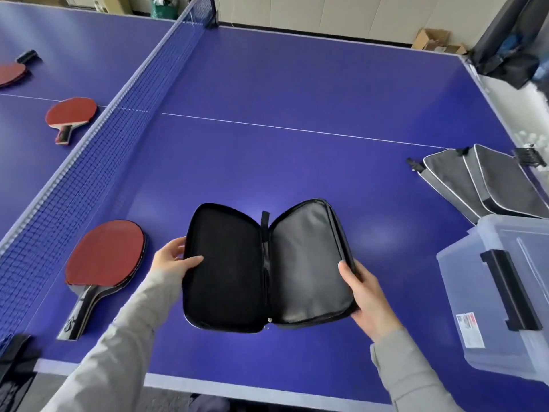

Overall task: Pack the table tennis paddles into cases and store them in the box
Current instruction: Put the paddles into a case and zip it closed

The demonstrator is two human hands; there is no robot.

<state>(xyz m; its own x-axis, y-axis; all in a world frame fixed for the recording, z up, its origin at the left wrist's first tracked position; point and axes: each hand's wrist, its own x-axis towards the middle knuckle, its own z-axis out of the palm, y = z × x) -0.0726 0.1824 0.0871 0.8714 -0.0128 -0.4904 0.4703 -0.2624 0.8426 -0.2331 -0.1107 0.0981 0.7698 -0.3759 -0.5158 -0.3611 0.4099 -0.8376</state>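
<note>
Two halves of blue playing surface (297,84), split by the net (98,150), carry everything, and the packing looks barely begun. At the right edge sits the clear plastic box (463,281), its lid with black latch apparently on; I cannot tell whether anything lies inside. Just behind it rest grey cases (487,182), overlapping one another and seemingly closed; whether they hold paddles cannot be seen. Near the front middle, the open case (267,266) is spread like a book, black lining on the left, grey on the right, with nothing in it. The left hand (175,257) pinches the case's left rim, thumb on the inside; the right hand (365,292) clasps the right rim the same way. Just beside the case's left side lies the nearest paddle (104,257), red face up, apparently stacked on another, touching neither hand. Beyond the net lie a second paddle (71,114) and a third paddle (12,74), unpacked. By my judgement, every visible paddle awaits casing, and boxing follows.
</note>
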